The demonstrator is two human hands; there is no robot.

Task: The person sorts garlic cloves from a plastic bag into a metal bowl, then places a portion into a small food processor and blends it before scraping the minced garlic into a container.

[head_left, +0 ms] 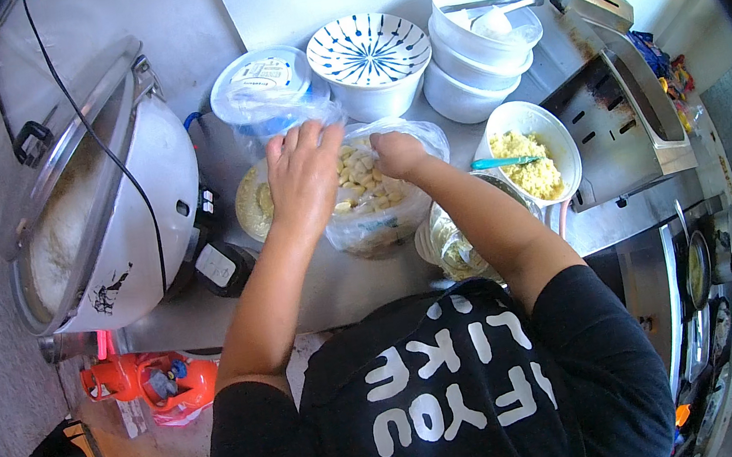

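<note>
Both hands in the clear plastic bag of peeled garlic cloves (370,186), mid-bench. Left hand (304,176) flat, fingers spread over the bag mouth; right hand (398,152) curled shut inside, can't tell if it's pinching cloves. Bag looks mostly full, so early on. Bag lies slumped, mouth toward the bench's back edge, long axis front-to-back.

Grey steel surface (346,287), bearing a large open rice cooker (119,215), patterned bowl (370,61), stacked white bowls (473,57), clear bag of pale cloves (375,195) (centre), lidded tub (264,85)
</note>
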